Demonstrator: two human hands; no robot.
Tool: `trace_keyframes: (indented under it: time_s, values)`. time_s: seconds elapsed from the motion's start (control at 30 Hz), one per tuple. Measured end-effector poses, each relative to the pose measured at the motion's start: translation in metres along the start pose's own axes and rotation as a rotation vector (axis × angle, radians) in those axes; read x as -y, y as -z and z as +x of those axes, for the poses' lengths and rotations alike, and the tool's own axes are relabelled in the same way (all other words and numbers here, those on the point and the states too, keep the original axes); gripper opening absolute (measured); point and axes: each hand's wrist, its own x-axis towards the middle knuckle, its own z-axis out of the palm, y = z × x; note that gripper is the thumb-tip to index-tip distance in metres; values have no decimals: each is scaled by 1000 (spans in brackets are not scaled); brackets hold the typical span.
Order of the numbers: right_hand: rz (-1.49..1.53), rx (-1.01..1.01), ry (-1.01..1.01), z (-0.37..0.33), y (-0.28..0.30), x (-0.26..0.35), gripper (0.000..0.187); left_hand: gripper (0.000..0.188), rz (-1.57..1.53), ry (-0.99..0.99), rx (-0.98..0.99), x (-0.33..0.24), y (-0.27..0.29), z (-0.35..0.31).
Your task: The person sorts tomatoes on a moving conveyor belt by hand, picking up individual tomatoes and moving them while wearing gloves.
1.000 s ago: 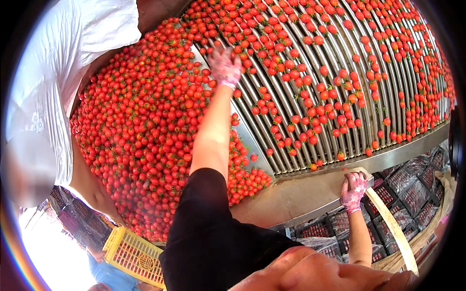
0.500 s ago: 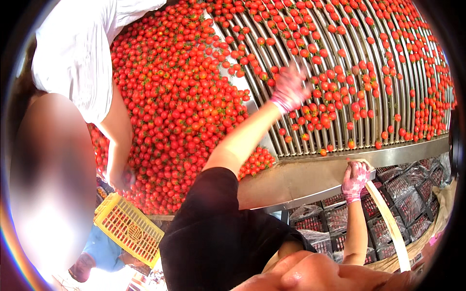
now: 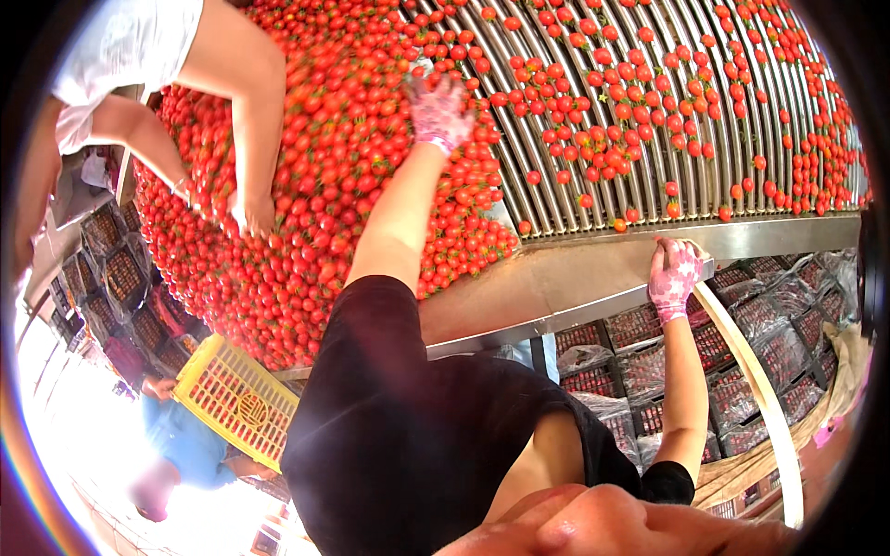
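My left hand (image 3: 440, 116), in a pink-and-white patterned glove, lies with fingers spread over a heap of small red tomatoes (image 3: 357, 185). It is beside the near end of the metal roller conveyor (image 3: 691, 181). My right hand (image 3: 675, 273), in a matching glove, has its fingers curled at the conveyor's steel edge (image 3: 774, 239); what lies under the fingers is partly hidden. A cream-coloured curved strip (image 3: 746, 375) runs down from beside that hand. Loose tomatoes sit in rows between the rollers.
A co-worker's bare hand (image 3: 252, 215) reaches into the heap at the left. Below, another person in blue holds a yellow slatted crate (image 3: 236, 398). Dark crates (image 3: 640, 371) of tomatoes under clear plastic stand below the conveyor at the right. A steel side panel (image 3: 528, 296) borders the heap.
My left hand has swung left from over the rollers onto the heap. My right hand stays at the edge. The co-worker's arms have shifted over the heap. The view has moved slightly.
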Motion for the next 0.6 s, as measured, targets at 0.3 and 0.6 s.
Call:
trace_keyframes:
  time_s: [0.3, 0.6]
  values:
    - [17, 5, 41, 2, -7, 14, 7, 57, -727, 284, 353, -154, 13, -98]
    - [-56, 95, 45, 0, -12, 21, 13, 62, -1280, -227, 424, -195, 35, -179]
